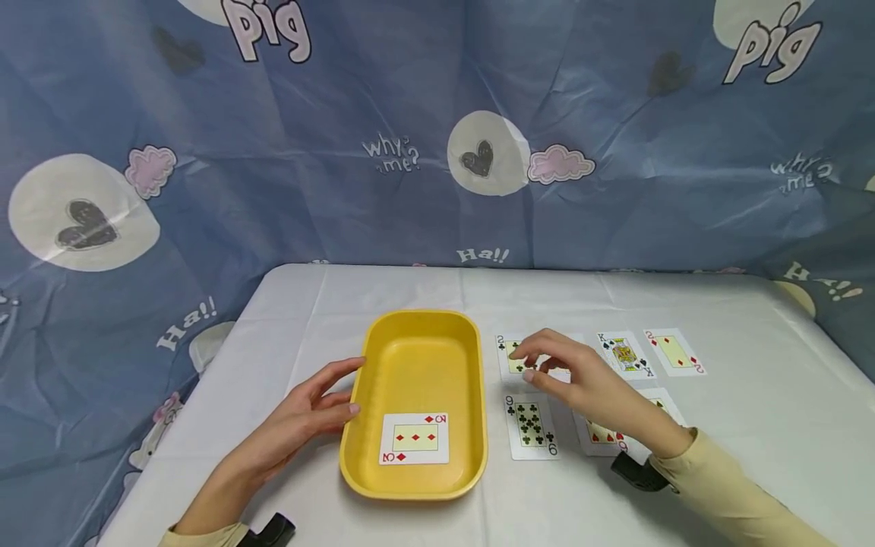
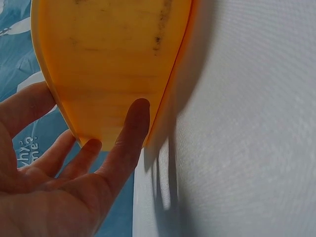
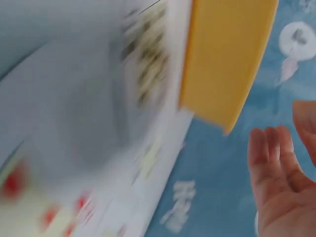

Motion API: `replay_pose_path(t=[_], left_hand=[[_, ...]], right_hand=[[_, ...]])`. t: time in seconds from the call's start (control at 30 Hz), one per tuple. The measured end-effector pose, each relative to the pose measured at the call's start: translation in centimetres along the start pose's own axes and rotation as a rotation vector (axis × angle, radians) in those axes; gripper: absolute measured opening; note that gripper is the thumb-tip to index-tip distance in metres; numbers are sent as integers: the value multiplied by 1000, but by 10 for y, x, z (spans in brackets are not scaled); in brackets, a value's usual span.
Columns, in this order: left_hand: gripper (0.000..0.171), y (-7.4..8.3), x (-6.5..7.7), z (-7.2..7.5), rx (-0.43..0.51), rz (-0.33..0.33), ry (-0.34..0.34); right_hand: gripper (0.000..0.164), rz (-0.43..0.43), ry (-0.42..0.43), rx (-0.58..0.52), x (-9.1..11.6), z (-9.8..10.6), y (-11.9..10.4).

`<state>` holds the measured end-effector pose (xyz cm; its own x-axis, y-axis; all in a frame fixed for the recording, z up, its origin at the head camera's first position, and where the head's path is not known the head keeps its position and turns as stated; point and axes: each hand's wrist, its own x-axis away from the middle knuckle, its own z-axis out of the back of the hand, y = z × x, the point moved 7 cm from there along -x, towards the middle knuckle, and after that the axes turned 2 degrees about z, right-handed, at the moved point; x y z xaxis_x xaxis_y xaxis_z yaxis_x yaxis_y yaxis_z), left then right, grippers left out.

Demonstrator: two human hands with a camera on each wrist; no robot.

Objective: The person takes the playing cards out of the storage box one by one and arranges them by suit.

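A yellow plastic tray [image 1: 472, 357] stands on the white table, with a three of diamonds [image 1: 415, 438] lying face up inside it. My left hand [image 1: 311, 414] touches the tray's left side, its fingers spread along the wall and rim. To the right of the tray, my right hand [image 1: 574, 372] hovers over the upper row of cards, fingers bent and nothing between them. It partly covers a club card [image 1: 507, 365] in that row. Below that lies a nine of clubs [image 1: 532, 427]. In the right wrist view, the right hand's fingers [image 3: 274, 168] and thumb are apart.
A king [image 1: 625, 355] and a diamond card [image 1: 674, 352] lie face up farther right. A heart card [image 1: 595, 441] sits partly under the right forearm in view. A blue printed cloth [image 1: 410, 213] hangs behind the table. Each wrist wears a black camera strap [image 1: 639, 471].
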<state>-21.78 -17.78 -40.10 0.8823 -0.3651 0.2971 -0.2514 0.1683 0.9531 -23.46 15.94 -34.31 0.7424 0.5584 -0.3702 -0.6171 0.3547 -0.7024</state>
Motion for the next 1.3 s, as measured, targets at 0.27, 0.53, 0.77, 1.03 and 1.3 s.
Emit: replay_pose_path(t=[0.27, 0.53, 0.77, 1.03, 1.3], left_hand=[[63, -1, 1, 1, 8, -8, -2], [63, -1, 1, 1, 5, -22, -8], [65, 0, 1, 1, -8, -32, -16], [65, 1, 1, 0, -4, -27, -21], [65, 0, 1, 0, -1, -16, -12]], right_hand=[[28, 74, -150, -189, -32, -46, -27], [38, 52, -359, -226, -62, -85, -33], [45, 119, -612, -200, -85, -121, -37], [65, 138, -870, -47, -95, -152, -28], [64, 152, -936, 149, -97, -166, -24]])
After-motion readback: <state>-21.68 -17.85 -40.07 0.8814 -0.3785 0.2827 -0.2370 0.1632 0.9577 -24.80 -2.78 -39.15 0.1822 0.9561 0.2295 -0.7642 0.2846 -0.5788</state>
